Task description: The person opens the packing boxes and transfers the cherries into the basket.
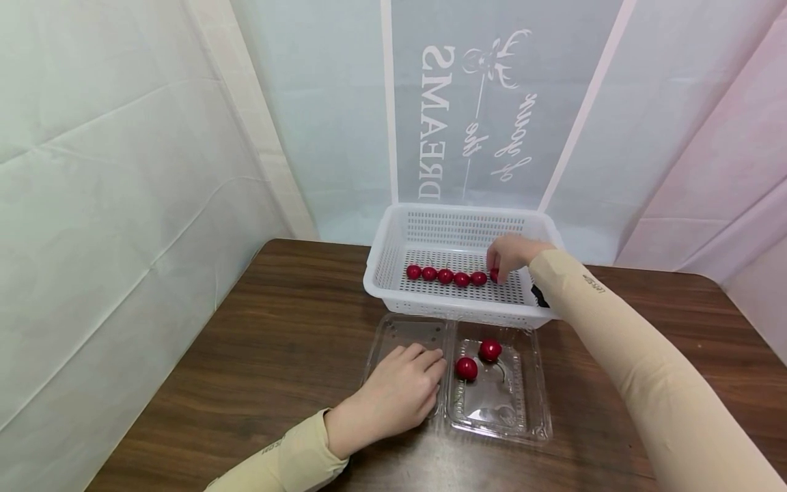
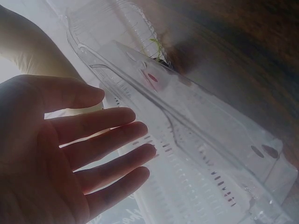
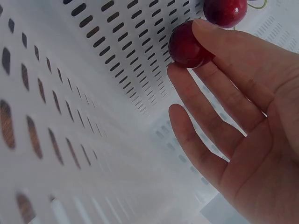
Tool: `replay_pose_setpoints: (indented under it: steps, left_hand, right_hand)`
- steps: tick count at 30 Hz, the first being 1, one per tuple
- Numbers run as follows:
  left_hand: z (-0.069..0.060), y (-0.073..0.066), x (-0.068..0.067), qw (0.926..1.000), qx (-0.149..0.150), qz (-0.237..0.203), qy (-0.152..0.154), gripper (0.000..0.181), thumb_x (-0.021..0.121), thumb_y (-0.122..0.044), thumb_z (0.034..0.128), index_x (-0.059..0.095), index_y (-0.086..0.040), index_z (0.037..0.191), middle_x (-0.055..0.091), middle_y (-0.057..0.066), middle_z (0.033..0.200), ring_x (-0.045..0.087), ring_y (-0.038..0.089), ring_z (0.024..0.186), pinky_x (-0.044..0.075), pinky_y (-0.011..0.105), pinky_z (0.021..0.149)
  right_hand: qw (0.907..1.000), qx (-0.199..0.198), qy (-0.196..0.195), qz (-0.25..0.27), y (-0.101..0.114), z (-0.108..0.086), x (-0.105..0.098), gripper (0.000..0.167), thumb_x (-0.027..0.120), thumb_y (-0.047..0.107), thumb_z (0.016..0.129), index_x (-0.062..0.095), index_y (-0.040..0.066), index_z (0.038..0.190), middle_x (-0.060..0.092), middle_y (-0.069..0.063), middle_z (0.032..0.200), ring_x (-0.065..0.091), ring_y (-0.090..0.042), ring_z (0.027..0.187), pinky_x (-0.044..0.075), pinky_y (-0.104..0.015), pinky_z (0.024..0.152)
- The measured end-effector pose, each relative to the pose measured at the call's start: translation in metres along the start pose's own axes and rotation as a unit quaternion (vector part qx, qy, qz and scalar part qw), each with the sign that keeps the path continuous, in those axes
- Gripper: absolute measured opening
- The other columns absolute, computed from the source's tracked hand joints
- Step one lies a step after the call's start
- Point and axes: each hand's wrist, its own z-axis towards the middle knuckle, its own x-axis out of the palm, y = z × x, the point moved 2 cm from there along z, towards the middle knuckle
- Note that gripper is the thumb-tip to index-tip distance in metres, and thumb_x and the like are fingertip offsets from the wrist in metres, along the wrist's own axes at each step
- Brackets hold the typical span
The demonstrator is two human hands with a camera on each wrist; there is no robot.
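My right hand (image 1: 515, 251) reaches into a white perforated basket (image 1: 399, 301) and pinches a dark red cherry (image 3: 186, 45) between thumb and fingers, down by the basket floor. That cherry is at the right end of a row of several cherries (image 1: 445, 276) lying in the basket. Nearer to me lies an opened clear plastic clamshell box (image 1: 541, 410). Two cherries sit in its right half, an upper one (image 1: 490, 350) and a lower one (image 1: 466, 369). Over the box's left half rests my left hand (image 1: 393, 389), fingers loosely bent; in the left wrist view its fingers are spread and hold nothing.
Everything stands on a dark wood-grain table (image 1: 270, 355). A pale curtain with printed lettering (image 1: 436, 123) hangs right behind the basket, and a white cloth (image 1: 123, 171) hangs along the left. Something black (image 1: 539, 296) shows at the basket's right end, beside my right sleeve.
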Motion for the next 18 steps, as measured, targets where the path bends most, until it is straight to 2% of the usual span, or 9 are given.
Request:
replay_pose_setpoints:
  steps: [13,18]
  left_hand:
    - [-0.0002,0.0001,0.0005,1.0,0.0,0.001,0.0,0.03,0.057,-0.028,0.0876,0.067,-0.011,0.111,0.066,0.002,0.115,0.059,0.016,0.099,0.047,0.028,0.075]
    - [-0.0001,0.0005,-0.0001,1.0,0.001,0.0,-0.001,0.03,0.058,-0.027,0.0871,0.067,-0.011,0.111,0.066,0.002,0.115,0.059,0.016,0.099,0.047,0.028,0.075]
  right_hand:
    - [0.9996,-0.021,0.016,0.0,-0.0015,0.0033,0.0033,0.038,0.08,0.004,0.066,0.068,0.003,0.103,0.07,-0.01,0.097,0.064,-0.022,0.091,0.049,-0.042,0.086]
    - [0.9996,-0.022,0.014,-0.006,-0.0003,0.0031,0.0041,0.037,0.079,0.005,0.066,0.068,0.006,0.102,0.07,-0.009,0.099,0.063,-0.024,0.095,0.048,-0.043,0.088]
